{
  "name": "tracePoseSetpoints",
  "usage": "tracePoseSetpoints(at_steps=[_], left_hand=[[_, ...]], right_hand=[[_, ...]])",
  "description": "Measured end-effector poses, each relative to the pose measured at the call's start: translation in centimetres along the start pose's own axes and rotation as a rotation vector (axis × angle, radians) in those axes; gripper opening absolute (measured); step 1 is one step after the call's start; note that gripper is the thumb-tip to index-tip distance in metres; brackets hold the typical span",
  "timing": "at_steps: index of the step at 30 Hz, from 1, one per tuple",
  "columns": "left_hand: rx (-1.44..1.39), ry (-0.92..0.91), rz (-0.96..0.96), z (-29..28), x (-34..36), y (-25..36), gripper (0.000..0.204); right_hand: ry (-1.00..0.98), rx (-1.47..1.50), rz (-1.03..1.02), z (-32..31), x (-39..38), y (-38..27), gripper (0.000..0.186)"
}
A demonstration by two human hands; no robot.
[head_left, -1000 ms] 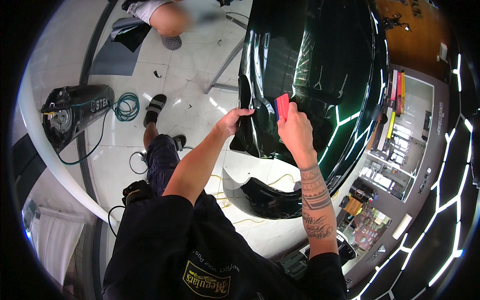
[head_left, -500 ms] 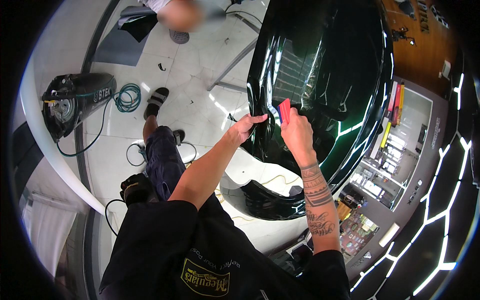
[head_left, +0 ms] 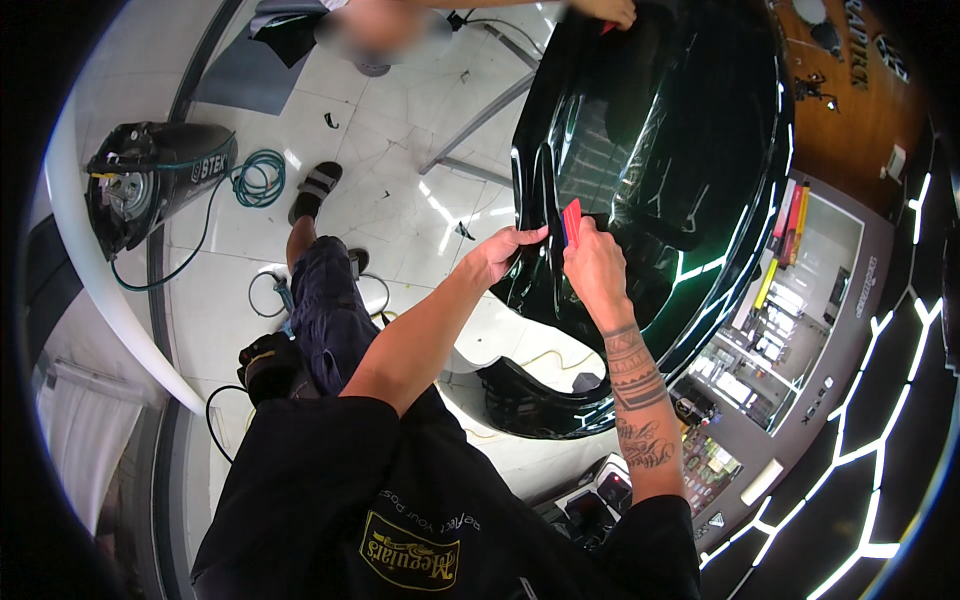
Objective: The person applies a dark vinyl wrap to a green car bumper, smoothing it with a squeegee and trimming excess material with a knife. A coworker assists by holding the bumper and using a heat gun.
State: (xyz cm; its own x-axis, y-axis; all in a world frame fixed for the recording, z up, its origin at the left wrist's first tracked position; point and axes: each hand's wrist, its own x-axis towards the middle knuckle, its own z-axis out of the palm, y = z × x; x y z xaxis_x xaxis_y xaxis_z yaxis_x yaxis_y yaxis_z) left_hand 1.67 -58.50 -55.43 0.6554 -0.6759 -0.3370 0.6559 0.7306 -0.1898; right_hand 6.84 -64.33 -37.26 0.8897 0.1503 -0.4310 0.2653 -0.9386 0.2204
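Note:
A glossy dark car body panel [head_left: 690, 130] fills the upper middle, with clear film wrinkled over part of it. My left hand [head_left: 503, 250] grips the panel's left edge, thumb beside the folds of a glossy flap [head_left: 545, 200]; its other fingers are partly hidden underneath. Just to the right, my right hand [head_left: 597, 260] is closed on a red squeegee card [head_left: 573, 215], held against the panel near those folds. Below my hands the panel has a curved dark lower section [head_left: 530, 405] around an opening. At the top, a co-worker's hand [head_left: 615, 12] holds a small red object on the panel.
A metal stand [head_left: 475, 120] supports the panel. On the left lie an air compressor [head_left: 160, 185], coiled green hose [head_left: 258, 175] and grey sheets [head_left: 250, 90] on the tiled floor [head_left: 370, 190]. A co-worker [head_left: 385, 25] is at the top. A grey cabinet [head_left: 850, 300] stands at right.
The panel and both my hands have shifted slightly right in view. My left hand still grips the edge and my right the card. A co-worker's hand has appeared at the panel's far end.

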Motion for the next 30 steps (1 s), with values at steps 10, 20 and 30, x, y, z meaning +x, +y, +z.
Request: tracePoseSetpoints(at_steps=[10, 20, 30], left_hand=[[-0.014, 0.043, -0.060, -0.1, -0.1, 0.7, 0.025], [-0.006, 0.056, -0.101, -0.5, 0.5, 1.2, 0.026], [0.039, 0.125, -0.085, 0.1, -1.0, 2.0, 0.031]], right_hand=[[0.056, -0.099, -0.059, 0.8, 1.7, -1.1, 0.010], [-0.030, -0.051, -0.022, 2.5, 1.7, -0.7, 0.017], [-0.129, -0.114, -0.113, 0.6, 2.9, -0.3, 0.015]])
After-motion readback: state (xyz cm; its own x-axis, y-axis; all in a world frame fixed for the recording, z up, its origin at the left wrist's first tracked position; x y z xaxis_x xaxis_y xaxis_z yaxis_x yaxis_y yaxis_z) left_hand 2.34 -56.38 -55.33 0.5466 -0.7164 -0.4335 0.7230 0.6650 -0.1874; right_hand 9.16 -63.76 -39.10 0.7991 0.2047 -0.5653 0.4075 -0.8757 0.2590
